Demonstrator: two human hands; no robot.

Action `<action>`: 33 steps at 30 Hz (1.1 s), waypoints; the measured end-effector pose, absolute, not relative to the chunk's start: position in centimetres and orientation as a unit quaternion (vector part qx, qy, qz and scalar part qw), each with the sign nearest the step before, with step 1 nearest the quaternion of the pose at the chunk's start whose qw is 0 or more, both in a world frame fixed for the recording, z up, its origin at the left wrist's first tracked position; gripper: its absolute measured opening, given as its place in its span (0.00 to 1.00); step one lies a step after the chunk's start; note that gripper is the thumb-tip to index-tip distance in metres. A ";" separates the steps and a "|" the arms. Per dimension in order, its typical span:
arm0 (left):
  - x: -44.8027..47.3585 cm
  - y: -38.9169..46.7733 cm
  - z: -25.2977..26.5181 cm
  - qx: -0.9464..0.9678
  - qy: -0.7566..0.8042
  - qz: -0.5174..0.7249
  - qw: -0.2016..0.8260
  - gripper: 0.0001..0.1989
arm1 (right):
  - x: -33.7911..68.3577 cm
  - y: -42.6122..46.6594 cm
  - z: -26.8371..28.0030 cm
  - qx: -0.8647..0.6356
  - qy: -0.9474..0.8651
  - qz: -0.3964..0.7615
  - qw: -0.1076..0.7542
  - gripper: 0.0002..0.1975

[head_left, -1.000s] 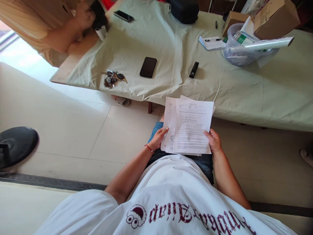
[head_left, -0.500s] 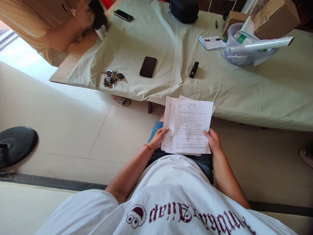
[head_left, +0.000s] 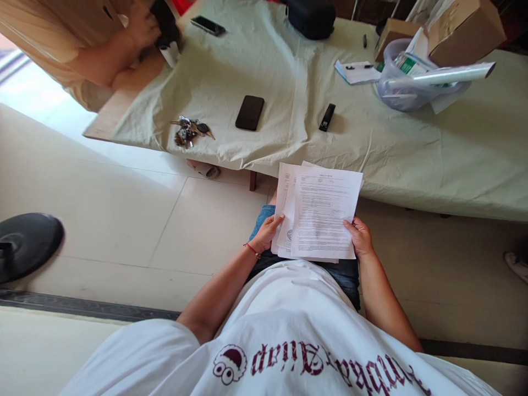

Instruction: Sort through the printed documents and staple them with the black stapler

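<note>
Several printed sheets of paper (head_left: 325, 214) lie loosely overlapped above my lap, close to the near edge of the table. My left hand (head_left: 266, 234) grips their left side, thumb on top; a red bracelet circles that wrist. On the right side, my right hand (head_left: 359, 235) pinches the sheets with its thumb over the front page. Fingers of both hands are hidden beneath the paper. A round stamp shows on a lower sheet near my left thumb. The front page is covered with small text too fine to read.
On the cloth-covered table (head_left: 280, 71) lie keys (head_left: 190, 131), a black phone (head_left: 249, 113), a black stapler (head_left: 327, 117), another phone (head_left: 208, 26), a notepad (head_left: 358, 72) and a black case (head_left: 311, 18). A plastic basket (head_left: 402, 99) stands by cardboard boxes (head_left: 466, 30). Another person's arm (head_left: 99, 60) rests at left.
The front sheet's upper right corner has shifted slightly to the right. Both hands keep their hold in nearly the same place.
</note>
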State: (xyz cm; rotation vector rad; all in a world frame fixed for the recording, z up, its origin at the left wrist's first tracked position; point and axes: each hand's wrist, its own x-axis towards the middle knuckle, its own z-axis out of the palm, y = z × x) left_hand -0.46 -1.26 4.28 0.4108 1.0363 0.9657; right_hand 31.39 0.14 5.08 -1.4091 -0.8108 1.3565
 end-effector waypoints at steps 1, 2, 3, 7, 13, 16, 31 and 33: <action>-0.5 -1.3 4.4 0.189 0.471 0.440 0.741 0.31 | 31.4 0.2 5.1 -0.580 -0.337 0.560 0.487 0.27; -0.5 -1.2 4.4 0.189 0.472 0.439 0.741 0.31 | 31.4 0.2 5.1 -0.579 -0.339 0.561 0.485 0.27; -0.5 -1.2 4.5 0.189 0.474 0.438 0.741 0.31 | 31.5 0.2 5.0 -0.578 -0.340 0.562 0.484 0.27; -0.5 -1.3 4.3 0.196 0.479 0.437 0.736 0.31 | 31.6 0.2 4.9 -0.576 -0.336 0.563 0.488 0.26; -0.4 -1.4 3.9 0.199 0.474 0.432 0.740 0.30 | 31.7 0.2 4.5 -0.571 -0.337 0.562 0.495 0.24; -0.4 -1.4 3.8 0.201 0.474 0.434 0.739 0.30 | 32.0 0.3 4.3 -0.575 -0.321 0.560 0.502 0.25; -0.5 -1.3 3.8 0.206 0.489 0.435 0.727 0.30 | 33.3 0.3 3.4 -0.596 -0.274 0.535 0.532 0.27; -0.4 -1.3 3.9 0.211 0.487 0.432 0.729 0.31 | 33.3 0.3 3.4 -0.595 -0.281 0.534 0.531 0.27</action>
